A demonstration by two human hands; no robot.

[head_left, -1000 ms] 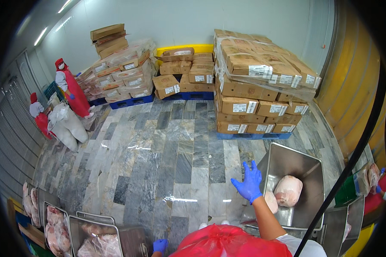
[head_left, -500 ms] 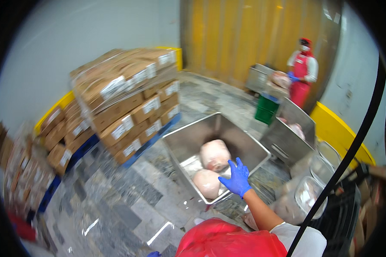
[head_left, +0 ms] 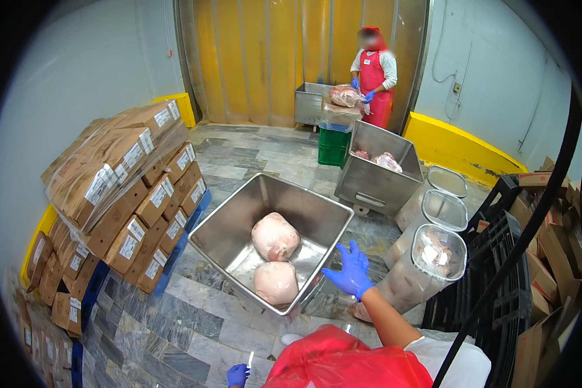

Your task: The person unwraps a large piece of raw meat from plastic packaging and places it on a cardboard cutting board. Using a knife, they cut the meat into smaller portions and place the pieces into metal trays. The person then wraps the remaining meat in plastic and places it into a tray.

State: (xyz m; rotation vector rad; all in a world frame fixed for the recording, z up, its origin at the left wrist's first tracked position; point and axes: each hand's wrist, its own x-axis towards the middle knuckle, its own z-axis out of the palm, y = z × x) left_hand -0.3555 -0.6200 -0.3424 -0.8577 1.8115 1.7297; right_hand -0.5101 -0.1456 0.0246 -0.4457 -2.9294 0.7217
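My right hand (head_left: pixel 351 271), in a blue glove, is spread open just off the right side of a square steel bin (head_left: pixel 223 265). It holds nothing. Two large, rounded, pale pieces of meat rest on the bin's floor, one piece of meat (head_left: pixel 276 237) farther back and another piece of meat (head_left: pixel 276 282) by the near corner. Low at the lower edge is my left hand (head_left: pixel 238 375), also blue-gloved, its fingers curled. Beside those fingers shows a narrow white shape (head_left: pixel 251 359); whether it is held or is floor glare, I cannot tell.
Stacked cartons (head_left: pixel 126 187) on a blue pallet stand left. A second steel bin (head_left: pixel 375 184) holds meat, and a co-worker (head_left: pixel 376 71) handles wrapped meat (head_left: pixel 346 96) behind it. Clear-lined tubs (head_left: pixel 436 252), black crates (head_left: pixel 498 271) and flattened cardboard (head_left: pixel 556 258) line the right.
My view has swung to the right, so the bin and cartons sit farther left. My right hand has moved from over the meat to outside the bin's right side. More of my left hand shows.
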